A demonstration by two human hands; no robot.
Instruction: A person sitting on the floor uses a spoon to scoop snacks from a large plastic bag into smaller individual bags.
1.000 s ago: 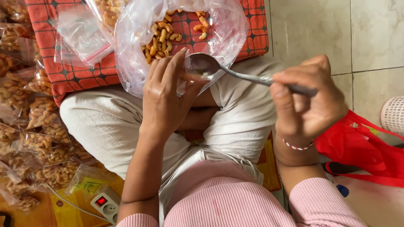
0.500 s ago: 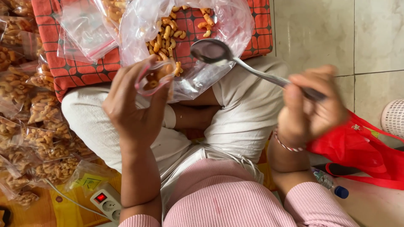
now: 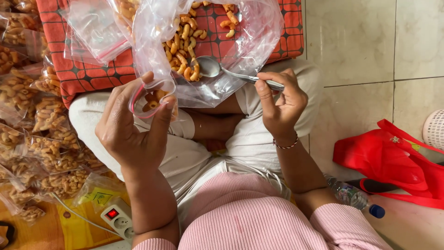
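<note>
A pale tiled floor (image 3: 351, 41) runs under everything here, and the person sits cross-legged on it with a red patterned cushion (image 3: 88, 74) just ahead of the knees.

The small zip bag (image 3: 150, 99) sits in the left hand (image 3: 132, 127), above the left knee. Thumb and fingers curl round it, pinching its red-edged mouth open, and a few orange macaroni pieces show inside. The thumb lies along the bag's right side, the other fingers behind its left; the palm is under it.

Just beside it, up and to the right, the metal spoon (image 3: 222, 70) is gripped by its handle in the right hand (image 3: 280, 104), fingers clenched round the end. Its bowl is dipped into the large clear plastic bag (image 3: 240, 41), touching the heap of loose macaroni (image 3: 185, 34) there. That big bag lies open on the cushion, its crumpled near edge hanging between the small bag and the spoon and partly veiling both.

To the left, a pile of filled packets (image 3: 34, 139) spreads across the floor, each holding the same curled pasta, with a few empty zip bags (image 3: 92, 30) on the cushion. Near the left elbow lies a white power strip (image 3: 118, 220) with a lit red switch. On the right are a red bag (image 3: 393, 159), a plastic bottle (image 3: 354, 198) and the edge of a white basket (image 3: 434, 129).
</note>
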